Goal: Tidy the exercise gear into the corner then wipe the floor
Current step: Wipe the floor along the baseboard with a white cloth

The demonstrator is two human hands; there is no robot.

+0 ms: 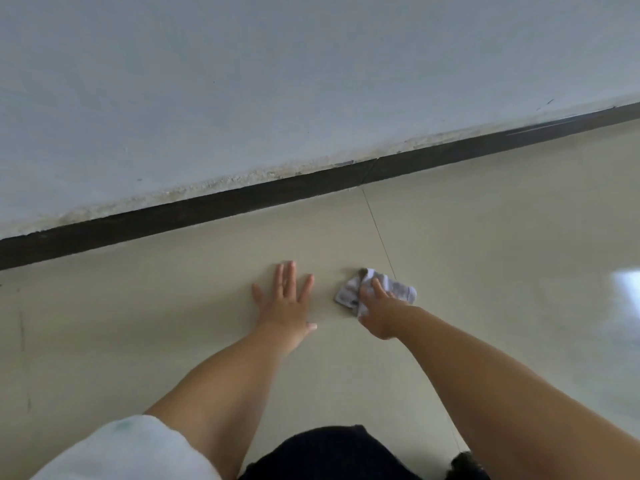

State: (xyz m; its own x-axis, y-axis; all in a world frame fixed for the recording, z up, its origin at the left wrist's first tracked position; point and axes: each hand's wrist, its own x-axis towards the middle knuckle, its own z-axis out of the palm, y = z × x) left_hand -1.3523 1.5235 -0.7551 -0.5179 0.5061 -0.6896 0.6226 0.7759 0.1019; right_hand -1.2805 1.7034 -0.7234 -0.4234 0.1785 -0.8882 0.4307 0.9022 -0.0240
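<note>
My left hand (284, 301) lies flat on the beige floor tile (194, 306) with its fingers spread, palm down. To its right, my right hand (375, 308) presses a crumpled grey-white cloth (398, 289) onto the floor, fingers lying over the cloth. The cloth sits beside a thin tile joint. No exercise gear shows in this view.
A dark skirting board (311, 181) runs diagonally along the base of a pale wall (277, 81), with flaking paint just above it. A bright reflection (627, 282) glares on the floor at the right. My dark-clad knee (332, 452) fills the bottom centre.
</note>
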